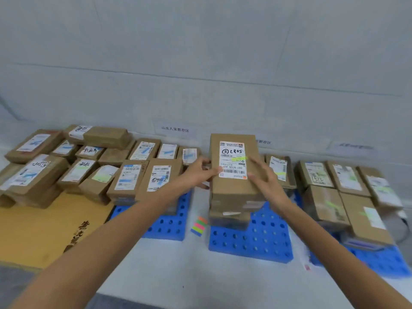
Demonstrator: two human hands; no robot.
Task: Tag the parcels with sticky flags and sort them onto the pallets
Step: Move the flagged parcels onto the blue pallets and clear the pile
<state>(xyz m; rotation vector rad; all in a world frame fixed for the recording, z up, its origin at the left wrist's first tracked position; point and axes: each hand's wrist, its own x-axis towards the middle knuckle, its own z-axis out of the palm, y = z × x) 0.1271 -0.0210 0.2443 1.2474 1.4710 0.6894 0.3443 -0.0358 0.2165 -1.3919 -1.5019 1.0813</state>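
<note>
Both your hands are on the brown cardboard parcel (234, 190) with a white label. Your left hand (200, 172) grips its left edge, thumb on the label. Your right hand (265, 181) presses its right side, fingers straight. The parcel tops a pile on the middle blue plastic pallet (256, 239). A yellow-green sticky flag (239, 159) sits on its label.

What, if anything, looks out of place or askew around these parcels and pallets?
The sticky flag pad lies loose on the floor beside the middle blue pallet. The left parcel pile is jumbled, several tilted and overlapping. The top parcel, gripped by the left hand, shows its label upside down.
</note>
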